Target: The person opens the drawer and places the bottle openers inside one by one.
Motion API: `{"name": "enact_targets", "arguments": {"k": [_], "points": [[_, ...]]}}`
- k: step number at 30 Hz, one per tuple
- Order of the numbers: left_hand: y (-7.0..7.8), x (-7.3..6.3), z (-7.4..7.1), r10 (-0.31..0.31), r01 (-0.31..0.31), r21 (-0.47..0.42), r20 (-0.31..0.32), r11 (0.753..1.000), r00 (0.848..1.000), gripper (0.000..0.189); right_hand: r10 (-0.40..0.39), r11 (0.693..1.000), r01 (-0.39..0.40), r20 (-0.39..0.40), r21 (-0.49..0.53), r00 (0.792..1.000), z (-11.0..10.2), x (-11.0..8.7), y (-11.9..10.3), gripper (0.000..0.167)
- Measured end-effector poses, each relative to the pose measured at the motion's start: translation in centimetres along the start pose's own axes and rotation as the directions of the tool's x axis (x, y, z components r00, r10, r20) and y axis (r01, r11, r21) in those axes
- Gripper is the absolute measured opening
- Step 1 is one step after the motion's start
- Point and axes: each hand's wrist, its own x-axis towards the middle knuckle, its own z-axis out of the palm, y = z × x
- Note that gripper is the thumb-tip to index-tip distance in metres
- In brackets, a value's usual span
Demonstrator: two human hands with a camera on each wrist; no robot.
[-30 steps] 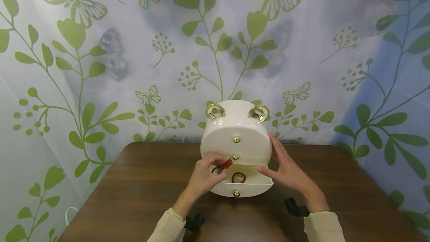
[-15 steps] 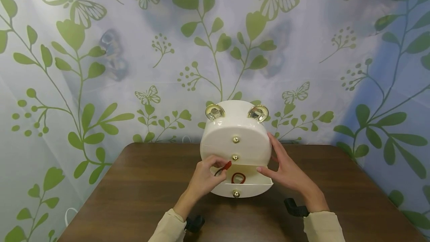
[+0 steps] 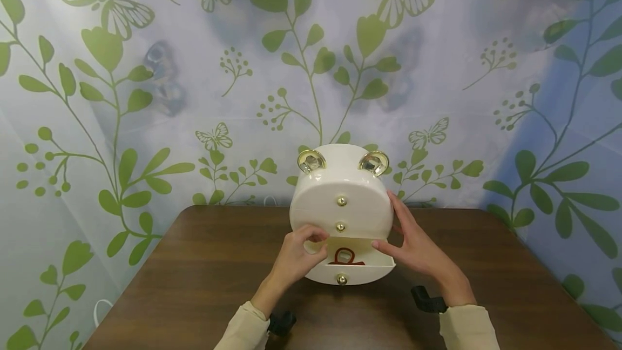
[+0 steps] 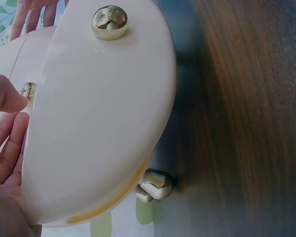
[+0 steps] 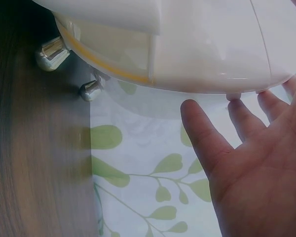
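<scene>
A white rounded storage box (image 3: 342, 193) with gold ears and round gold knobs stands on the table, its bottom drawer (image 3: 384, 260) pulled out. Inside that drawer lies a red ring-shaped band (image 3: 344, 255), with a second dark red piece (image 3: 357, 263) partly hidden behind the drawer front. My left hand (image 3: 297, 253) is at the drawer's left side, thumb and fingers loosely bent with a gap between them and nothing held. My right hand (image 3: 420, 247) spreads along the box's right side, thumb by the drawer's edge. In the right wrist view the right fingers (image 5: 202, 128) look nearly straight.
The box rests on small metallic feet (image 5: 54, 53) on a brown wooden table (image 3: 218, 263). A curtain (image 3: 194, 69) printed with leaves and butterflies hangs behind. Black wrist mounts (image 3: 427, 300) sit on both wrists.
The red piece with a dark loop that my left hand pinched is let go and lies in the drawer beside the red ring-shaped band. My right hand stays put.
</scene>
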Motion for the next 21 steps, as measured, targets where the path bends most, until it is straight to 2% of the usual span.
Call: {"name": "enact_targets", "arguments": {"k": [13,21], "points": [[0.5,0.0,-0.3,0.026,-0.026,0.004,-0.011,1.000,1.000,0.018,0.012,1.000,-0.012,0.000,0.006,1.000,0.0,0.0,0.0,0.113],[1.7,-0.4,-1.0,0.022,-0.022,-0.005,-0.023,1.000,0.999,0.025,0.013,1.000,-0.013,0.003,0.009,1.000,0.0,0.0,-0.1,0.113]]}}
